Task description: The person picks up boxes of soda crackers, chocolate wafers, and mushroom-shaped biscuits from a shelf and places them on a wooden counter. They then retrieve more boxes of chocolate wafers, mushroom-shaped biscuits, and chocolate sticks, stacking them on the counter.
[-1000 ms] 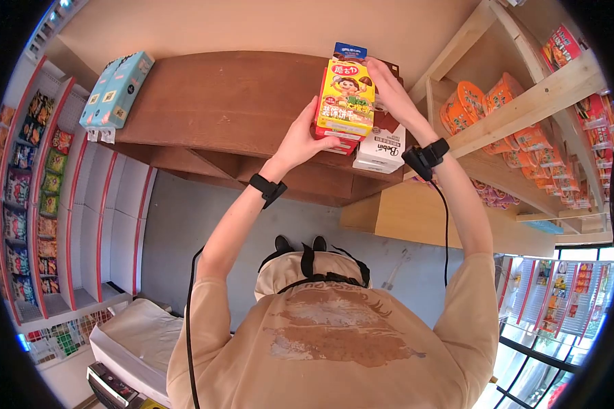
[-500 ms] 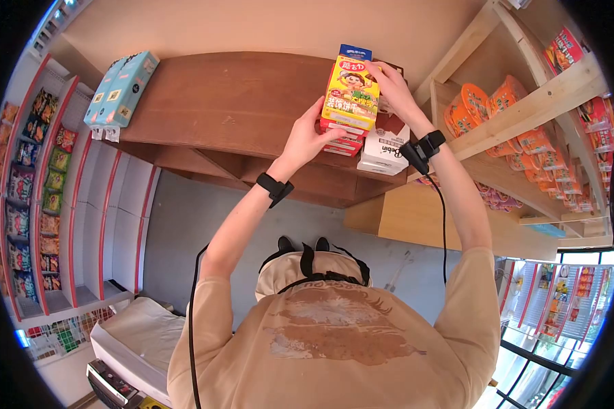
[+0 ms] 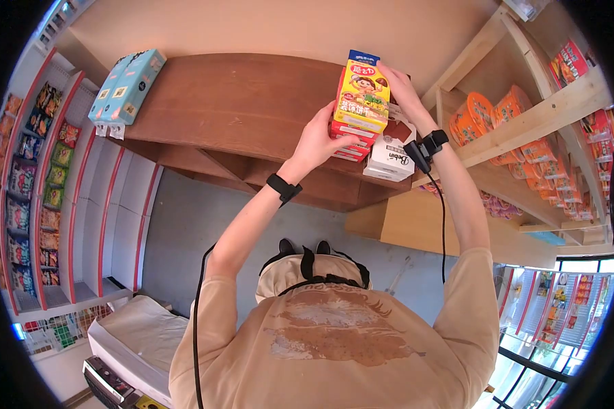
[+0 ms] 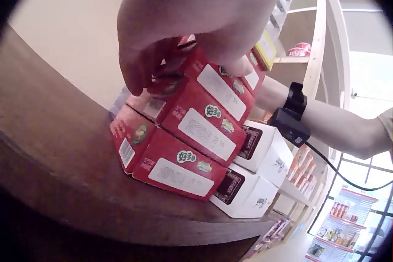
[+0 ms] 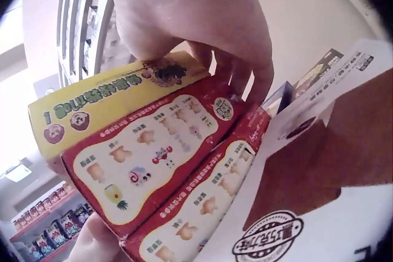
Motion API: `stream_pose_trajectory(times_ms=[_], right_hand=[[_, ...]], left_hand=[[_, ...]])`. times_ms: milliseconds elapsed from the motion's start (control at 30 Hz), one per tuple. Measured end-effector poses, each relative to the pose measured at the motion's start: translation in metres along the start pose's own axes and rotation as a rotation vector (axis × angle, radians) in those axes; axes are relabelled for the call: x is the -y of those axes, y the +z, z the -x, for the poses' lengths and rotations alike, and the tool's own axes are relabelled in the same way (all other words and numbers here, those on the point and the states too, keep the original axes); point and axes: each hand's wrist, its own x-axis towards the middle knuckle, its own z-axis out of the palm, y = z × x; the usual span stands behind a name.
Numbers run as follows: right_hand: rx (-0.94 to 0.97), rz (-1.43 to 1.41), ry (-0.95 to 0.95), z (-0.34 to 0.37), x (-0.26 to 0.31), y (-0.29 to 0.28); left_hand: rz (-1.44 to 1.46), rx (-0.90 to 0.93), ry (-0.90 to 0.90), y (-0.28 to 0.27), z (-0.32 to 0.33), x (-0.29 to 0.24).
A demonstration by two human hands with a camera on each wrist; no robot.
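Fingers [image 5: 261, 82] of both hands [image 3: 317, 140] [image 3: 404, 93] curled round stack [image 4: 212, 132], yellow “装饰饼干” box [image 3: 365, 99], red boxes [image 4: 161, 157] — white “Bebin” boxes [image 3: 391, 161] beside

A brown wooden table [image 3: 239, 102] with a curved front edge is carrying everything, open compartments showing beneath its top. Near its left end, light blue packages [image 3: 128, 88] are lying side by side. Toward the right end, a stack of red boxes [image 4: 184, 167] is resting on the wood, and stacked white boxes [image 4: 245, 195] are sitting just beside it.
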Motion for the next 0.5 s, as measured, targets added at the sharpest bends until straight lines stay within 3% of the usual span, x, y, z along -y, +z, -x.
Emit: stream_pose_trajectory(times_ms=[100, 267, 500], right_hand=[[-0.006, -0.044, 0.052, -0.004, -0.002, 0.000], [-0.011, -0.055, 0.082, -0.005, -0.002, -0.001], [0.000, -0.027, 0.065, -0.010, -0.010, -0.004]], left_hand=[[-0.108, 0.032, 0.070, 0.002, 0.001, 0.000], [-0.085, 0.047, -0.058, 0.004, -0.003, 0.009], [-0.174, 0.097, -0.017, -0.003, 0.001, 0.000]])
